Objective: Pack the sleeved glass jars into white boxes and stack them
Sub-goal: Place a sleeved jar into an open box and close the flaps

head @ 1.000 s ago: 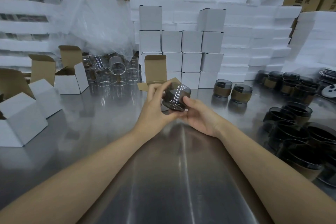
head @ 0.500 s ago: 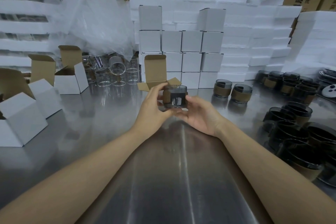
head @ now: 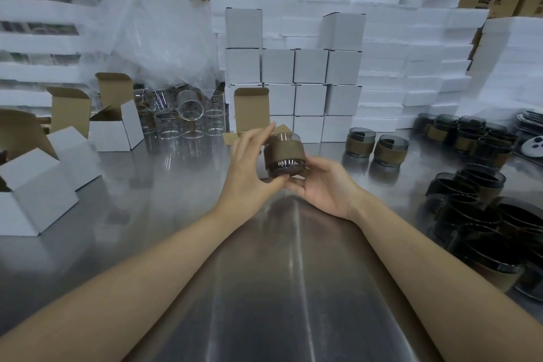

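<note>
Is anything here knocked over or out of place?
One clear glass lies tipped on its side atop the upright clear glasses at the back left, beside the open boxes. The held sleeved jar looks intact; nothing appears spilled.

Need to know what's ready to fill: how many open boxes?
4 boxes: one at the left edge, one beside it, one behind that, one behind the left hand. Others may be hidden.

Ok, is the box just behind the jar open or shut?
Open: on the box the lid flap stands upright, its brown inside showing, and a side flap splays outward. The jar is outside it.
</note>
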Demonstrator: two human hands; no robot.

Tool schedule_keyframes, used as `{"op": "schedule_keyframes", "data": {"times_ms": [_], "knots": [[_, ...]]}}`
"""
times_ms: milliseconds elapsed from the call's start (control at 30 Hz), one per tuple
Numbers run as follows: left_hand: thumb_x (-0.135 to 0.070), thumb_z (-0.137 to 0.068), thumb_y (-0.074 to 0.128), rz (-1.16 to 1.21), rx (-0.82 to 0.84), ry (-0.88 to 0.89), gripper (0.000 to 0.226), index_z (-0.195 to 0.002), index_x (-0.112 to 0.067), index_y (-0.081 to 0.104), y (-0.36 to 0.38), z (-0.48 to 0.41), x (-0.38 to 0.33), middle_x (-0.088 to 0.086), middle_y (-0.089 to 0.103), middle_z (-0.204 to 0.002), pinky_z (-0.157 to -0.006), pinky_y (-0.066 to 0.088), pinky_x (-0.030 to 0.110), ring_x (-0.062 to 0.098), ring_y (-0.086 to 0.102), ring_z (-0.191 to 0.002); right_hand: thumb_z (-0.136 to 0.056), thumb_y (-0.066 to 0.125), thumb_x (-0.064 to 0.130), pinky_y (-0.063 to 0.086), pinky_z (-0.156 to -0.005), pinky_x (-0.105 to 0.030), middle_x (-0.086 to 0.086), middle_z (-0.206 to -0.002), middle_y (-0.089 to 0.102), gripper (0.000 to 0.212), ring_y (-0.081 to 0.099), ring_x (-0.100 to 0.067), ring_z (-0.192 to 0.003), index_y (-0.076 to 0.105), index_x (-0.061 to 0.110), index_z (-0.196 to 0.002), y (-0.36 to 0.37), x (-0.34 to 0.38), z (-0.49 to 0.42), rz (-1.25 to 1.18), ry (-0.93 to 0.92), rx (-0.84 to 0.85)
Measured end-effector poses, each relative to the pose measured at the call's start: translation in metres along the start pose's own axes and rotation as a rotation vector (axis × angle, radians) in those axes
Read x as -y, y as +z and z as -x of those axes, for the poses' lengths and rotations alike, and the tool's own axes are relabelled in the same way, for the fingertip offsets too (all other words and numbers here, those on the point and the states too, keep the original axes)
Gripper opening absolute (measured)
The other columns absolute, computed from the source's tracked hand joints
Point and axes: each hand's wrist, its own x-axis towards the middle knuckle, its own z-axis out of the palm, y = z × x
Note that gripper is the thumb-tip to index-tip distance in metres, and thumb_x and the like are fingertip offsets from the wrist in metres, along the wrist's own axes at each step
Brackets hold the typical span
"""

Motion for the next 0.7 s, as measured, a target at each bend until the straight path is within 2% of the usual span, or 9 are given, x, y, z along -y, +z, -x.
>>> {"op": "schedule_keyframes", "data": {"times_ms": [167,233,300,433,567,700], "knots": [[0.001,-0.072,0.075,0.028,0.019,0.040,0.083,-0.140,-0.028,0.037,0.0007,-0.0010,0.0029,-0.003,0.047,-0.131,-0.107,0.039,0.043,0.017,0.043,-0.126,-0.085,0.045,0.015,0.041,-0.106,-0.040,-0.024,-0.135,0.049,0.059,0.052,-0.036,-0.120,0.040,-0.007,-0.140,-0.0005,-0.0005,0.0010,-0.028,0.004,0.006],[-0.005,-0.075,0.077,0.087,0.028,0.006,0.082,-0.140,-0.032,0.036,0.0014,-0.0004,0.0038,-0.007,0.048,-0.134,-0.106,0.041,0.036,0.012,0.044,-0.129,-0.086,0.045,0.016,0.041,-0.106,-0.041,-0.024,-0.138,0.047,0.058,0.050,-0.037,-0.124,0.040,-0.005,-0.140,-0.0005,0.0006,0.0015,-0.058,0.012,0.009],[-0.016,-0.077,0.079,0.145,0.014,-0.049,0.076,-0.137,-0.036,0.038,0.0012,-0.0005,0.0031,-0.012,0.050,-0.134,-0.097,0.045,0.021,0.004,0.045,-0.127,-0.089,0.045,0.018,0.047,-0.102,-0.040,-0.024,-0.138,0.050,0.052,0.056,-0.034,-0.118,0.044,-0.002,-0.137,-0.0006,0.0019,0.0023,-0.102,0.026,0.020],[-0.037,-0.086,0.066,0.096,0.008,-0.063,0.048,-0.131,-0.024,0.055,-0.0008,-0.0032,0.0039,-0.007,0.054,-0.126,-0.079,0.044,0.015,0.000,0.050,-0.116,-0.087,0.045,0.018,0.058,-0.084,-0.034,-0.023,-0.109,0.068,0.039,0.069,-0.032,-0.098,0.058,0.001,-0.119,-0.0008,0.0030,0.0056,-0.108,0.085,0.062],[-0.046,-0.092,0.046,0.151,0.053,-0.125,0.044,-0.133,-0.030,0.051,-0.0028,-0.0040,0.0032,-0.002,0.052,-0.119,-0.086,0.033,0.003,-0.011,0.047,-0.102,-0.085,0.044,0.018,0.059,-0.076,-0.030,-0.028,-0.104,0.068,0.040,0.071,-0.031,-0.090,0.059,-0.004,-0.114,0.0013,0.0037,0.0053,-0.044,0.137,0.071],[-0.049,-0.091,0.040,0.185,0.080,-0.178,0.035,-0.126,-0.046,0.046,-0.0027,-0.0055,0.0029,0.007,0.051,-0.120,-0.086,0.033,0.001,-0.010,0.046,-0.099,-0.086,0.045,0.020,0.059,-0.078,-0.031,-0.031,-0.106,0.066,0.041,0.071,-0.034,-0.091,0.055,-0.006,-0.116,0.0002,0.0025,0.0031,-0.047,0.130,0.047]]}}
